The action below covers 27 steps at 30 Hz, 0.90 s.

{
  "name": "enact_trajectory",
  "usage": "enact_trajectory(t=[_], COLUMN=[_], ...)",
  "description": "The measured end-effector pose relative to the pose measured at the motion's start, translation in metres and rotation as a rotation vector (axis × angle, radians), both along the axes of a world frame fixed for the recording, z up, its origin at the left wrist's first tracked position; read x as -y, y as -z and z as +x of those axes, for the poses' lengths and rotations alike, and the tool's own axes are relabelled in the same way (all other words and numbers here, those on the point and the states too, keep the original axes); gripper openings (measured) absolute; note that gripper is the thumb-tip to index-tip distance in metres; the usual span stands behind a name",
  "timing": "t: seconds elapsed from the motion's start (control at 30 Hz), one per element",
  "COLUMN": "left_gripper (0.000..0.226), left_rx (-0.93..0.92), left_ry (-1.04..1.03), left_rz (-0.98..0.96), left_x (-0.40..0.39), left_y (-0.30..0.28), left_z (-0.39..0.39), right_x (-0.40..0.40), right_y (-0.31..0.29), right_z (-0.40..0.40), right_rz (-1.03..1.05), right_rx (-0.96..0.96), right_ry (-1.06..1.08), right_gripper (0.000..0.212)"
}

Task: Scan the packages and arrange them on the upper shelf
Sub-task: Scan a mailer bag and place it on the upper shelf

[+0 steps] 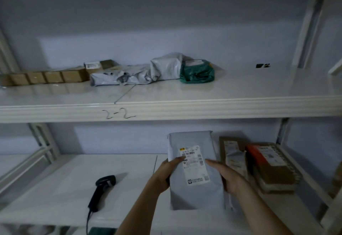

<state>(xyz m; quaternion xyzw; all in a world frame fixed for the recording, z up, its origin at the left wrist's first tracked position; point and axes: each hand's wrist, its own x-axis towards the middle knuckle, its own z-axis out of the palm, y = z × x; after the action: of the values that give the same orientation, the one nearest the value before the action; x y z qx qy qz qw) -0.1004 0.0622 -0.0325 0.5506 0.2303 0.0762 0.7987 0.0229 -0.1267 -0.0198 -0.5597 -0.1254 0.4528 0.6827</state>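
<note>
I hold a grey poly-bag package (194, 194) upright over the lower shelf (55, 188), its white shipping label facing me. My left hand (166, 173) grips its left edge, thumb on the label. My right hand (225, 177) grips its right edge. A black handheld scanner (100, 190) lies on the lower shelf to the left, cable running down. On the upper shelf (203, 94), marked "2-2", lie brown boxes (46, 76), grey bags (133, 74) and a green package (197, 72).
To the right on the lower shelf lie a brown padded envelope (231, 149) and a brown box with an orange end (272, 166). White shelf uprights (311, 22) stand at both sides. The upper shelf's right half holds only a small dark item (262, 65).
</note>
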Motion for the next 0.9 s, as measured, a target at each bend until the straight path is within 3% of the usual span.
enact_trajectory(t=[0.37, 0.63, 0.9], left_gripper=[0.042, 0.046, 0.060], left_rx=[0.005, 0.023, -0.201], left_ry=[-0.117, -0.165, -0.207], left_rz=[-0.073, -0.075, 0.008], left_x=[-0.102, -0.167, -0.253], left_y=[0.013, 0.039, 0.058], left_z=[-0.158, -0.168, -0.161], right_x=[-0.131, -0.204, -0.279], right_y=[0.034, 0.052, 0.074], right_z=[-0.127, -0.123, -0.095], right_rz=[-0.044, -0.035, -0.057], right_rx=[0.047, 0.081, 0.084], right_ry=[-0.227, -0.288, -0.321], right_gripper=[0.059, 0.079, 0.079])
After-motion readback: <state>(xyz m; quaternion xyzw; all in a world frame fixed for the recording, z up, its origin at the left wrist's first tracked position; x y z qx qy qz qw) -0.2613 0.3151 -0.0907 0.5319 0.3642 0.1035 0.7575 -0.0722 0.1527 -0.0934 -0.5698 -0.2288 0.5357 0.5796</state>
